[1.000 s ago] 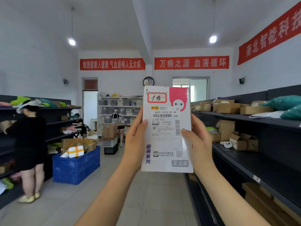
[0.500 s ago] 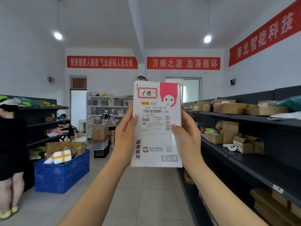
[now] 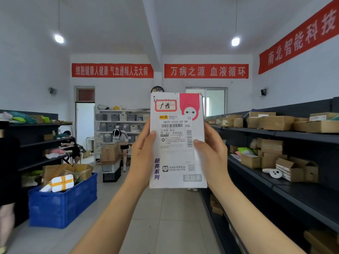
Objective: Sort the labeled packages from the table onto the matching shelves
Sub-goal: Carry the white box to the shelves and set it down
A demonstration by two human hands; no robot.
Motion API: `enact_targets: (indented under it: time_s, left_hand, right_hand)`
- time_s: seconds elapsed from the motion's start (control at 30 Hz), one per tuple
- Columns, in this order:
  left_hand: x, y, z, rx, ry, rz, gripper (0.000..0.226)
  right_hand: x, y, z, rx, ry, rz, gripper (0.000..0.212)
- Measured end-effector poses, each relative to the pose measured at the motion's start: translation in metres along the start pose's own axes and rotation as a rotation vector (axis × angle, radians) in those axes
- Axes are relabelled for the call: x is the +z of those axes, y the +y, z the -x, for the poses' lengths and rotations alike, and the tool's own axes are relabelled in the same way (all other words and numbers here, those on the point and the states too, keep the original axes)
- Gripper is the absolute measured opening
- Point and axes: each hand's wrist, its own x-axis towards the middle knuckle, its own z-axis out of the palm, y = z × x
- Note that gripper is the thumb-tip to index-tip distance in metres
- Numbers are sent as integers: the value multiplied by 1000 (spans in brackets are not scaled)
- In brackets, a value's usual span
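I hold a flat white package (image 3: 176,158) upright at chest height in the middle of the aisle. It carries a red-framed handwritten label (image 3: 165,106) at its top left, a pink corner and a shipping sticker with barcodes. My left hand (image 3: 142,153) grips its left edge, thumb on the front. My right hand (image 3: 211,153) grips the right edge the same way. Dark shelves (image 3: 275,133) with cardboard boxes run along my right side. More dark shelves (image 3: 42,143) stand on the left.
A blue crate (image 3: 62,204) full of parcels sits on the floor at the left. A person stands at the far left edge (image 3: 7,180); another bends over a cardboard box (image 3: 110,152) near white shelving at the back. The tiled aisle runs straight ahead.
The view has shifted forward and to the right; the person on the left has slid to the frame edge. The package stays held up in both hands.
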Motion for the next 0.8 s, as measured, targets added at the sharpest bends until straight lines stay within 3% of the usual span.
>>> enact_targets:
  time_s: [0.43,0.8]
  left_hand:
    - [11,-98,-89,-3,7,-21,40]
    - [-25,-188,-175,-64,-11,62,40]
  right_hand:
    - [-35,103,-91,9,-5,-6,50]
    - [-25,198,-153,8,40,8,50]
